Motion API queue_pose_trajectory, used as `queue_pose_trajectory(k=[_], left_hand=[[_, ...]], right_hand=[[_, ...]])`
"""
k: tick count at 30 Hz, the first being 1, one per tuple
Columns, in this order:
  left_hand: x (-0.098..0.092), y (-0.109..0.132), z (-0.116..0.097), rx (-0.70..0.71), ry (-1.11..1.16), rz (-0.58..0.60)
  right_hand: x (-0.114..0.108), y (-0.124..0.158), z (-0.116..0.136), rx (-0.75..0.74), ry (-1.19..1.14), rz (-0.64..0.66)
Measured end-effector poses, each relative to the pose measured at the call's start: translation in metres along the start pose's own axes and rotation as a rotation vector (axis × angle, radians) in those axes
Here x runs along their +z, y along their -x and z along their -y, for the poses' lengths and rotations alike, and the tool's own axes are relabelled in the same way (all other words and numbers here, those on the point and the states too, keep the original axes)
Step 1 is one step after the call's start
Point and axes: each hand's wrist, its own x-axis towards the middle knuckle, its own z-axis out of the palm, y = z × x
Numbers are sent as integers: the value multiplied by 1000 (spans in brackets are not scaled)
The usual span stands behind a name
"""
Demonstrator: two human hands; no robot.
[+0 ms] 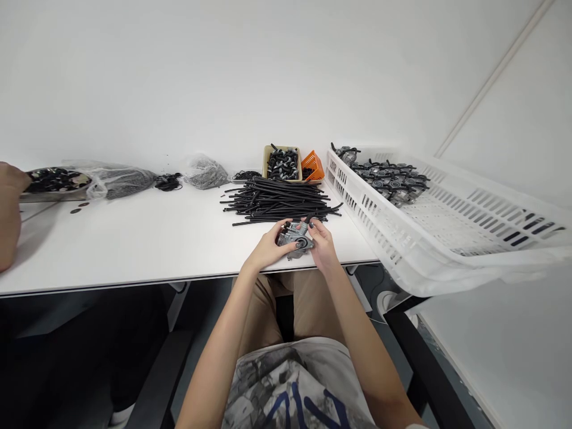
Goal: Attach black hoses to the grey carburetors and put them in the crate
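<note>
Metal part (pixel 292 238) with a short black hose (pixel 308 219) at its upper edge — held between both hands, just above or on the near edge of the white table (pixel 134 238); cannot tell which. Left hand (pixel 268 248) around the left side, thumb laid across the front, fingers narrowed on the metal. Right hand (pixel 323 244) at the right side, fingers bent close by the hose and the part's upper right; cannot tell exactly which of the two under the fingertips.

Just beyond the hands, a loose pile of black tubes (pixel 277 201). Behind that, a cream bin (pixel 265 162) of small black and grey pieces, beside an orange basket (pixel 316 161). To the right, a white slotted crate (pixel 388 241) with similar metal parts (pixel 395 179) heaped at its far left end. Farther left, two clear plastic bags (pixel 123 182) of dark pieces — and, at the far edge, a co-worker's hand (pixel 12 179).
</note>
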Motion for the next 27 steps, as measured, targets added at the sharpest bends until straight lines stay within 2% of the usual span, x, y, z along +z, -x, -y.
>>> queue_pose_trajectory(k=[27], left_hand=[[0, 1, -1, -18, -17, -6]], right_hand=[[4, -2, 0, -1, 31, -37]])
